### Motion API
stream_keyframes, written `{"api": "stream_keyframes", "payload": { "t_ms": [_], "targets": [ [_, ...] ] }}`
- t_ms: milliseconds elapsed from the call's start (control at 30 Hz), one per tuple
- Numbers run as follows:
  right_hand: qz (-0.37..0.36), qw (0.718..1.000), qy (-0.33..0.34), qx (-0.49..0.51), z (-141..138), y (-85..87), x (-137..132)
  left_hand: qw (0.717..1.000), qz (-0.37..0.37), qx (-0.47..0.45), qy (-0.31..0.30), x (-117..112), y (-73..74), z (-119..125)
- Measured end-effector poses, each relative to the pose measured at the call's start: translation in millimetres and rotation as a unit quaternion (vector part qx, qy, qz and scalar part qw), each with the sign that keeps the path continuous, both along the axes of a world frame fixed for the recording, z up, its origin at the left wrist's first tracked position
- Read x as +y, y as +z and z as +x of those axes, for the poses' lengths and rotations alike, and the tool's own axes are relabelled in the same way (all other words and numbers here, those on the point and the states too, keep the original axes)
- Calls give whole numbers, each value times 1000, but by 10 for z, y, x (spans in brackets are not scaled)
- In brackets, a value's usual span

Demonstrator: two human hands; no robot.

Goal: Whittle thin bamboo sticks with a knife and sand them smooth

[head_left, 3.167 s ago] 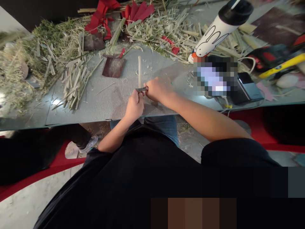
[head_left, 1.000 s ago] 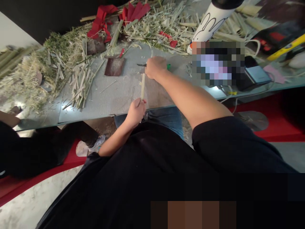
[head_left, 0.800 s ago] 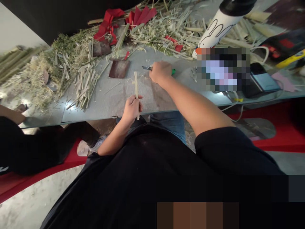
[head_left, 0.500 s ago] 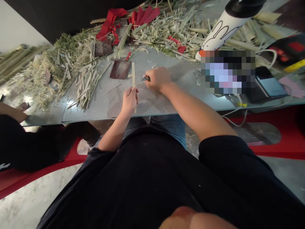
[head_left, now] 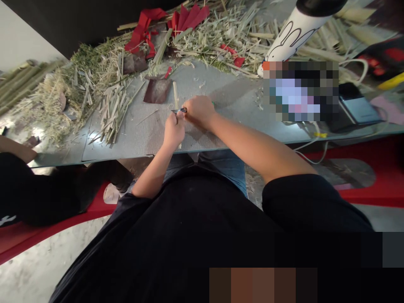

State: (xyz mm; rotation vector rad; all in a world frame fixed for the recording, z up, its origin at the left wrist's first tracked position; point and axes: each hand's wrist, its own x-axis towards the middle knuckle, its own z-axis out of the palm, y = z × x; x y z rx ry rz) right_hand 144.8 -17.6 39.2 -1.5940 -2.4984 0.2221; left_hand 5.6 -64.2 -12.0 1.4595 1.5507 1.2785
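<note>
My left hand (head_left: pixel 174 130) is closed around a pale bamboo strip (head_left: pixel 175 93), whose far end points away from me over the grey table (head_left: pixel 151 139). In my right hand (head_left: pixel 199 111) is a utility knife (head_left: pixel 179 110), gripped with the fingers wrapped round its handle. Its blade lies across the strip, just beyond my left fingers, and the two hands almost touch. Most of the handle is hidden in my fist. Beyond my left hand a square of brown sandpaper (head_left: pixel 157 91) lies flat.
Thin bamboo strips (head_left: pixel 115 113) lie in a bundle on the left, beside heaped shavings (head_left: pixel 59 101). Red cloth (head_left: pixel 143 27) sits at the back. On the right stand a white bottle (head_left: pixel 288 38), a phone (head_left: pixel 360 107) and cables. A co-worker's arm (head_left: pixel 15 149) rests at far left.
My right hand has moved left and slightly nearer to me, bringing the knife blade from beside the strip onto it. My left hand stays closed on the strip, nearly in place.
</note>
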Motion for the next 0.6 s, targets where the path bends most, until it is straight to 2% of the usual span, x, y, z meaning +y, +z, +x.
{"api": "stream_keyframes", "payload": {
  "t_ms": [167,333,400,500,600],
  "targets": [
    [14,1000,-11,-1,-18,-67,36,999,-13,25,17,-58,33,-6],
    [15,997,-79,4,64,-169,261,997,-66,20,-33,-309,76,106],
    [21,996,-89,4,104,-212,347,994,-94,-10,-49,-371,109,133],
    [24,996,-87,9,129,-263,403,983,-154,-73,-65,-344,195,137],
    [24,996,-85,9,129,-282,384,975,-188,-102,-58,-220,276,135]
  ]
}}
